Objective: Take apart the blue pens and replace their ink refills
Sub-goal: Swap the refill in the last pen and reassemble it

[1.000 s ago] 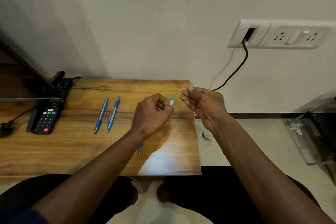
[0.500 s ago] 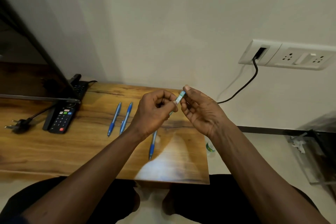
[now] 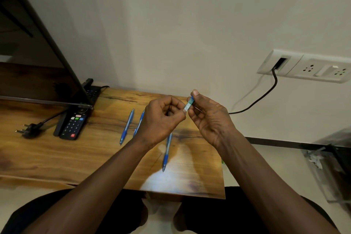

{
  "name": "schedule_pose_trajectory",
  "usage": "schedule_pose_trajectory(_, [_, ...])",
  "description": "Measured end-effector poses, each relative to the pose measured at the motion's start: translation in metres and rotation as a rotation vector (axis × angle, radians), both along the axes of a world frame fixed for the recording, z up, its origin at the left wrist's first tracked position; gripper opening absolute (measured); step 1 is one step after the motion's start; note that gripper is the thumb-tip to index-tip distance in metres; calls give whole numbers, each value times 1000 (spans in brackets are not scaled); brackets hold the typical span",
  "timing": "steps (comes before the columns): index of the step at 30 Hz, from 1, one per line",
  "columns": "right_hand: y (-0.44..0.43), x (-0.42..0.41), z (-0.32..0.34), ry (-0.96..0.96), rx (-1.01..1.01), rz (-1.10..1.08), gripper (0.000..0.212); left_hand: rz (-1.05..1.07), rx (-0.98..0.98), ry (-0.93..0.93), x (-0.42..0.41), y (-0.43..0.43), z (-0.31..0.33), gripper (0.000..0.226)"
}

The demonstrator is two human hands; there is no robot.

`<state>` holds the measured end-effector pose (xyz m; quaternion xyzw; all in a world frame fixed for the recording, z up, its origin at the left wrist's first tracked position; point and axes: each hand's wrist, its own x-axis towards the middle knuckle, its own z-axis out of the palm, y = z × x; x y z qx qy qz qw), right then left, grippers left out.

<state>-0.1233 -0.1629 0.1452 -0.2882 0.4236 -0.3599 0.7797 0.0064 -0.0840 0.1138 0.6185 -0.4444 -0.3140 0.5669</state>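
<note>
The held pen [image 3: 188, 105] was up in the air above the far right part of the table [image 3: 57, 157], caught between both hands. Only a short stretch of it showed: a clear, teal-tinted barrel with a pale label and a blue end. Its long axis ran on a slant, from the lower left up to the right. The low end went into the left hand [image 3: 161, 119], whose fingers were curled round it in a loose fist. The blue top end was pinched by the right hand [image 3: 210, 119], which sat just to the right of the barrel. Neither hand was nearer; both were on it. Any pull or twist to part it would, I judge, have to go along that slant — the hands moving away from each other.

Three more blue pens lay below on the wood: the left pen [image 3: 126, 126], the middle pen [image 3: 139, 122] partly hidden behind the left fist, and the near pen [image 3: 166, 152], all pointing roughly toward the person.

The label's print was too small to read. The remote [image 3: 74, 123] further left showed coloured buttons but no legible writing.
</note>
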Motion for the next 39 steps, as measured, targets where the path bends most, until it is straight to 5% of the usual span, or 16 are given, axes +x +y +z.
schedule_pose_trajectory(27, [7, 13, -2, 145, -349, 36, 16, 47, 77, 8, 23, 10, 1, 8])
schedule_pose_trajectory(39, [8, 13, -2, -5, -192, 58, 13, -27, 107, -1, 33, 16, 1, 9])
